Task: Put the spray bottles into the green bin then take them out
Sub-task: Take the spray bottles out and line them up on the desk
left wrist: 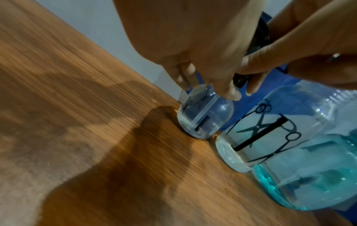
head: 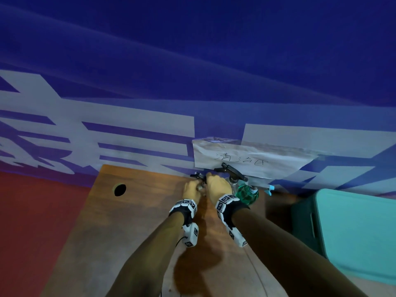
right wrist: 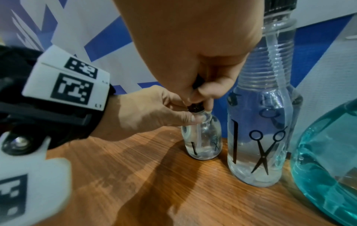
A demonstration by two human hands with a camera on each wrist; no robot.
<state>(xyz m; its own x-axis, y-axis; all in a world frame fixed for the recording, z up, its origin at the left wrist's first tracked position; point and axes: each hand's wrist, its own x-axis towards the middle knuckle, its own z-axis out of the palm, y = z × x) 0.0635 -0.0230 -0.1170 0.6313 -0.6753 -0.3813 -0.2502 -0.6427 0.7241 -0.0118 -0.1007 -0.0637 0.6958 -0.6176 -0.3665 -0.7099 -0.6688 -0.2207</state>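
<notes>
Both my hands pinch the small clear spray bottle [right wrist: 201, 140], upright: left hand [right wrist: 154, 113] at its shoulder, right hand [right wrist: 193, 50] on the cap. Green bin [head: 351, 236] lies rightward (nearer my right arm).

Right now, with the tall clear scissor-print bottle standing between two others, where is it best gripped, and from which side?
Probably by the ribbed neck just under the black trigger head, coming from above and the front. The tall clear bottle stands upright with the small bottle on one side and the blue-green bottle close on the other, and the wall behind, so its body offers little finger room.
</notes>
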